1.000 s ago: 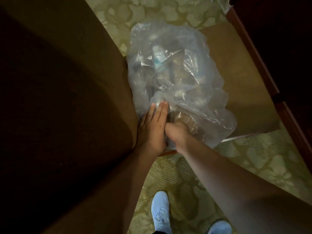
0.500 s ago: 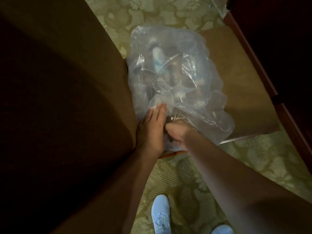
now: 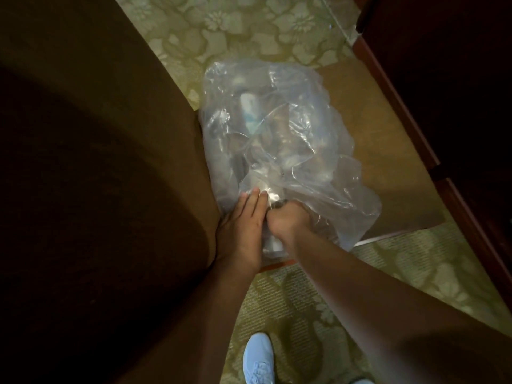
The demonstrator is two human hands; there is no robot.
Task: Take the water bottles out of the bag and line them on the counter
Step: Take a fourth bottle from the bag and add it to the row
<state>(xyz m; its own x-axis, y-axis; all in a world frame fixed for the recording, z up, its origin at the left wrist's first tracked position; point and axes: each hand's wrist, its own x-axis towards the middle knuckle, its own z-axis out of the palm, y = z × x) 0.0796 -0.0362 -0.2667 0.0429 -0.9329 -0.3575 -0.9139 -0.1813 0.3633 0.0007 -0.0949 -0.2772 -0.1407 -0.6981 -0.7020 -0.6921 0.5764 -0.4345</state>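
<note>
Dim carpet [image 3: 249, 31]; bag [image 3: 279, 139] blurs bottles, right hand [image 3: 288, 220] fisted on it, left hand [image 3: 243, 228] flat.

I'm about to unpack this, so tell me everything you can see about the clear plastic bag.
The plastic bag is clear, thin and heavily crinkled, catching glare. It lies slumped on a brown cardboard sheet over patterned carpet, pressed against a dark brown surface on its left. Bottle shapes show dimly through the film, one with a pale blue and white label. At its near end the left hand rests flat against it, and the right hand is fisted in bunched film. Whether the mouth is open cannot be told.
</note>
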